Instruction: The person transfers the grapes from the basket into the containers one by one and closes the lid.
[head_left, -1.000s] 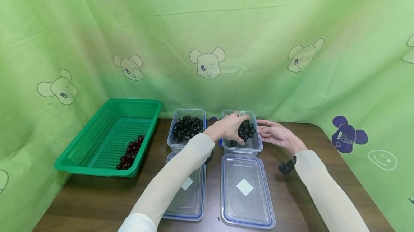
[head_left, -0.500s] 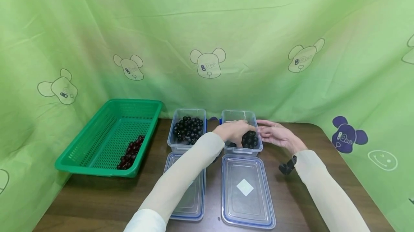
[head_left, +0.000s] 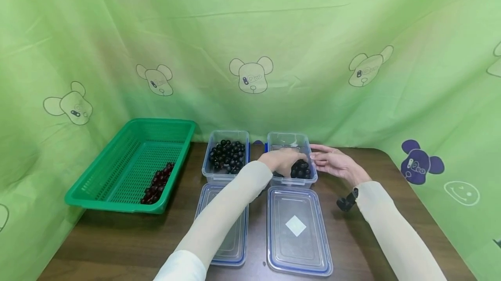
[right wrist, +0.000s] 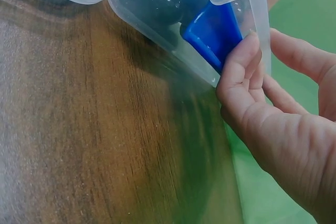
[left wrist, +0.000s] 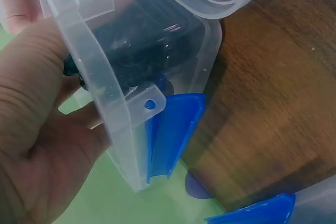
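Observation:
My left hand (head_left: 282, 162) reaches down into the right clear plastic container (head_left: 293, 182), fingers and thumb curled round a bunch of dark grapes (head_left: 301, 169). In the left wrist view the grapes show as a dark mass through the cloudy wall, and the fingertips are mostly hidden behind the rim. Outside the same container, my right hand (head_left: 332, 163) rests its loosely bent fingers against the right wall, close to the blue latch (right wrist: 215, 35), which hangs unfastened. Left of it stands a second clear container (head_left: 225, 178) holding dark grapes (head_left: 228, 155).
At the left a green slotted basket (head_left: 98, 205) holds a small bunch of reddish grapes (head_left: 158, 184). Two clear lids with blue seals, the right lid (head_left: 299, 246) and the left lid (head_left: 231, 242), lie before the containers. A green curtain (head_left: 250, 33) hangs behind the table.
My left hand has lowered the dark grapes from the rim deeper into the right container, shifting slightly towards its near right corner. The right hand has stayed in place.

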